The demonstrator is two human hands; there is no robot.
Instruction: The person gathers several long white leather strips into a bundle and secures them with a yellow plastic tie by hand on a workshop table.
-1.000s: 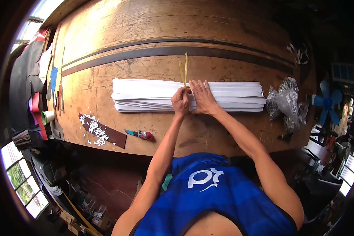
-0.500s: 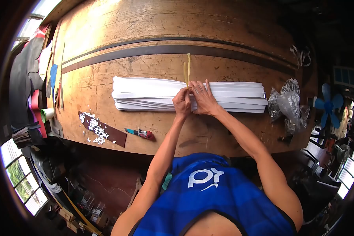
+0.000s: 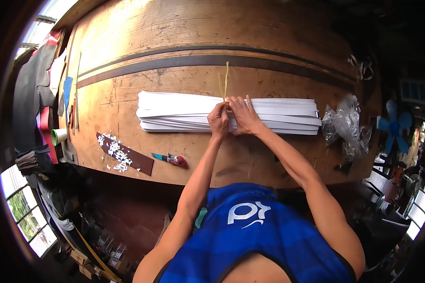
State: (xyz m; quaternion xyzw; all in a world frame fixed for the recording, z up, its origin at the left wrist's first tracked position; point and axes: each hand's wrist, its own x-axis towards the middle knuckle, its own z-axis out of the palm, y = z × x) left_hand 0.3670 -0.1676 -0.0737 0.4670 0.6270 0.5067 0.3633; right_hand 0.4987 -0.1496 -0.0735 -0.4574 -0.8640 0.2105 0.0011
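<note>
Our left grip (image 3: pixel 218 119) is pinched closed on the yellow cord (image 3: pixel 226 79), and our right hand (image 3: pixel 244 116) lies open, fingers flat on the white strips (image 3: pixel 179 113). Since a moment ago only the cord's loose ends have parted slightly, so the work there seems little further on. The strips form a long, layered bundle midway along the table (image 3: pixel 118 89), set in from its near edge

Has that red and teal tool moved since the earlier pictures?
No; the red and teal tool keeps its place beside the brown strip.
</note>
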